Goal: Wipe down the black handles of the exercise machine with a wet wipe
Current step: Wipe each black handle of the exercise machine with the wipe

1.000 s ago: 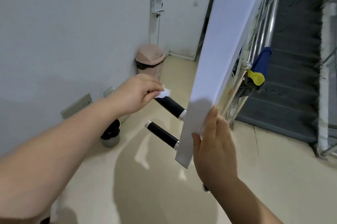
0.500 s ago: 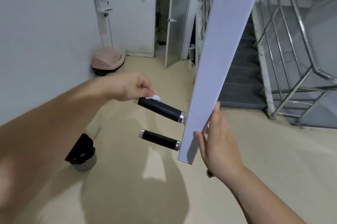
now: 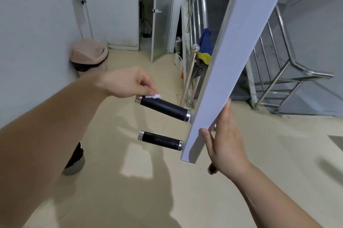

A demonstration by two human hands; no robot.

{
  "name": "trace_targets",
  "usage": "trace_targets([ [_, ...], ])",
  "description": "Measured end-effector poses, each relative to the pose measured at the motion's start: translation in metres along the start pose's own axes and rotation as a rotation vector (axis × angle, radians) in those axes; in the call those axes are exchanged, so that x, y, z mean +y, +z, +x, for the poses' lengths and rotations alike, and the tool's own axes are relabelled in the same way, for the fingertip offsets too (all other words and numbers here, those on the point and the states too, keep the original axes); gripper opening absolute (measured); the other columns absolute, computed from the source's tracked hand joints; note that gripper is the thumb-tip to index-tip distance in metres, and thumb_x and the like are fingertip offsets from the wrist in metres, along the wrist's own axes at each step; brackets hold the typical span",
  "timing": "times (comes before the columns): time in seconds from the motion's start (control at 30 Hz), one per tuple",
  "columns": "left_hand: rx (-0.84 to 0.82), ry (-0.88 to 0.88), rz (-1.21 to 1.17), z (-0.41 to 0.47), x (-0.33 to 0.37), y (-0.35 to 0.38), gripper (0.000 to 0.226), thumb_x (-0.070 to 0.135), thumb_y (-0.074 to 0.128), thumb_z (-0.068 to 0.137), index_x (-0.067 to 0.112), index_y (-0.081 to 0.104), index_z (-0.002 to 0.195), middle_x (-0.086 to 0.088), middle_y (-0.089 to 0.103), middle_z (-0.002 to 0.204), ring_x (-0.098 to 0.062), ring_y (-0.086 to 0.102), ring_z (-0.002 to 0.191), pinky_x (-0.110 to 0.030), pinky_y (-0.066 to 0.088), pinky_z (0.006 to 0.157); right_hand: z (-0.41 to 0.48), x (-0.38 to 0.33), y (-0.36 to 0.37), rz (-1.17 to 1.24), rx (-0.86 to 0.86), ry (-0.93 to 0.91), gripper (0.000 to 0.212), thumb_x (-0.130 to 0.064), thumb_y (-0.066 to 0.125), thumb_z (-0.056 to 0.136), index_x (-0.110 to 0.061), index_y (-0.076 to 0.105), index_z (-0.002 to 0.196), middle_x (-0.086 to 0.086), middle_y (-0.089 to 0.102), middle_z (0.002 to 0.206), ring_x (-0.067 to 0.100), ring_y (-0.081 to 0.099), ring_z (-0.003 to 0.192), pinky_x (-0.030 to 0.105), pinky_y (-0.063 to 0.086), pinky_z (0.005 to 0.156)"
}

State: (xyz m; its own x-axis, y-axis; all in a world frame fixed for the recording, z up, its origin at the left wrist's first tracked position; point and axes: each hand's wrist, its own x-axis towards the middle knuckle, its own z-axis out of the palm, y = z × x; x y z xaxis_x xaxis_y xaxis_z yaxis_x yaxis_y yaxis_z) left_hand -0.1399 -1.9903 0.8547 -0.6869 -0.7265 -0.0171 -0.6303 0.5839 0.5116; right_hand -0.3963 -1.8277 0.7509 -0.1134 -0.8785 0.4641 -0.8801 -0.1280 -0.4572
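Since the earlier frames the left hand (image 3: 128,83) has slid outward along the upper handle (image 3: 163,107), from partway along the grip to its free end, while the right hand (image 3: 225,142) has kept its place on the white bar (image 3: 235,55).

The left hand's fingers are pinched shut on a small white wipe (image 3: 153,96), pressing it onto the top of the upper handle right beside the silver end cap. Only a scrap of the wipe shows past the fingertips. From that pinch the black handle runs down and to the right, ending at a silver collar where it joins the white bar.

Below the pinch, and apart from it, the lower handle (image 3: 160,140) sticks out from the same bar, roughly parallel to the upper one, bare and untouched.

The right hand lies flat and open against the far edge of the bar near its bottom end, fingers stretched upward along it, thumb near the lower corner, bracing rather than clasping. A dark rounded object shows just under its wrist, too hidden to identify.

Behind the left hand a tan bin (image 3: 89,54) stands against the wall; a steel stair railing (image 3: 289,71) lies beyond the bar.
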Motion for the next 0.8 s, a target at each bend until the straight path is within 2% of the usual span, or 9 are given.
trace_targets([
  [0.07, 0.009, -0.006, -0.015, 0.003, 0.006, 0.008, 0.014, 0.029, 0.067, 0.093, 0.032, 0.078, 0.087, 0.009, 0.075, 0.089, -0.011, 0.067, 0.082, -0.034, 0.053, 0.075, 0.0, -0.001, 0.0, 0.004, 0.012, 0.004, 0.089, -0.026, 0.062, 0.094, -0.022, 0.0, 0.159, 0.0, 0.04, 0.146, 0.028, 0.053, 0.116, 0.051, 0.051, 0.091],
  [0.17, 0.097, 0.101, 0.155, 0.021, 0.037, 0.046, 0.021, 0.024, 0.057, 0.098, 0.02, 0.077, 0.096, 0.002, 0.074, 0.099, -0.02, 0.067, 0.094, -0.038, 0.054, 0.085, 0.002, -0.002, 0.002, 0.004, 0.028, 0.015, 0.091, -0.025, 0.062, 0.094, -0.023, -0.001, 0.159, 0.002, 0.037, 0.151, 0.03, 0.051, 0.122, 0.054, 0.05, 0.094],
  [0.27, 0.265, 0.229, 0.325, 0.025, 0.056, 0.089, 0.022, 0.012, 0.052, 0.098, 0.01, 0.073, 0.095, -0.007, 0.07, 0.097, -0.029, 0.064, 0.09, -0.043, 0.052, 0.08, 0.001, -0.002, 0.001, 0.002, 0.031, 0.014, 0.091, -0.026, 0.062, 0.094, -0.023, -0.002, 0.159, 0.004, 0.041, 0.146, 0.031, 0.052, 0.117, 0.054, 0.05, 0.092],
  [0.37, 0.503, 0.449, 0.365, 0.006, 0.032, 0.102, 0.013, 0.004, 0.062, 0.089, 0.005, 0.075, 0.091, -0.011, 0.07, 0.083, -0.034, 0.065, 0.078, -0.043, 0.053, 0.075, -0.003, -0.001, 0.001, 0.003, 0.023, 0.018, 0.091, -0.027, 0.062, 0.095, -0.024, -0.003, 0.158, 0.005, 0.045, 0.139, 0.031, 0.053, 0.113, 0.053, 0.05, 0.091],
  [0.43, 0.652, 0.522, 0.373, -0.008, 0.007, 0.096, 0.014, 0.005, 0.062, 0.091, 0.002, 0.075, 0.091, -0.013, 0.07, 0.084, -0.033, 0.065, 0.078, -0.046, 0.052, 0.087, -0.004, -0.003, 0.0, 0.006, 0.026, 0.01, 0.09, -0.027, 0.062, 0.094, -0.025, -0.002, 0.158, 0.005, 0.046, 0.136, 0.03, 0.053, 0.109, 0.053, 0.051, 0.09],
  [0.53, 0.788, 0.43, 0.409, -0.025, -0.022, 0.077, 0.016, 0.004, 0.061, 0.093, 0.0, 0.076, 0.093, -0.014, 0.073, 0.089, -0.033, 0.068, 0.079, -0.051, 0.049, 0.1, -0.004, -0.005, 0.0, 0.002, 0.039, -0.005, 0.092, -0.026, 0.062, 0.094, -0.027, -0.004, 0.158, 0.004, 0.047, 0.134, 0.028, 0.053, 0.108, 0.052, 0.051, 0.089],
  [0.6, 0.863, 0.38, 0.421, -0.029, -0.02, 0.079, 0.016, 0.002, 0.059, 0.093, 0.0, 0.075, 0.093, -0.015, 0.072, 0.086, -0.036, 0.066, 0.076, -0.052, 0.051, 0.094, -0.003, -0.005, 0.001, -0.005, 0.045, 0.002, 0.091, -0.027, 0.061, 0.095, -0.025, -0.004, 0.158, 0.004, 0.048, 0.133, 0.028, 0.053, 0.109, 0.052, 0.051, 0.087],
  [0.7, 0.955, 0.458, 0.519, -0.035, 0.003, 0.113, 0.014, -0.002, 0.059, 0.092, 0.0, 0.073, 0.09, -0.016, 0.07, 0.086, -0.037, 0.066, 0.075, -0.047, 0.053, 0.073, -0.003, -0.004, 0.002, -0.01, 0.054, -0.004, 0.09, -0.027, 0.061, 0.095, -0.024, -0.003, 0.158, 0.004, 0.047, 0.13, 0.027, 0.053, 0.107, 0.053, 0.052, 0.083],
  [0.8, 1.023, 0.401, 0.459, -0.049, 0.007, 0.163, 0.01, -0.001, 0.066, 0.089, 0.001, 0.076, 0.087, -0.012, 0.073, 0.088, -0.033, 0.07, 0.083, -0.042, 0.054, 0.075, -0.002, -0.003, 0.003, -0.001, 0.066, -0.022, 0.092, -0.026, 0.062, 0.094, -0.027, -0.006, 0.157, 0.004, 0.047, 0.128, 0.027, 0.051, 0.108, 0.054, 0.051, 0.083],
])
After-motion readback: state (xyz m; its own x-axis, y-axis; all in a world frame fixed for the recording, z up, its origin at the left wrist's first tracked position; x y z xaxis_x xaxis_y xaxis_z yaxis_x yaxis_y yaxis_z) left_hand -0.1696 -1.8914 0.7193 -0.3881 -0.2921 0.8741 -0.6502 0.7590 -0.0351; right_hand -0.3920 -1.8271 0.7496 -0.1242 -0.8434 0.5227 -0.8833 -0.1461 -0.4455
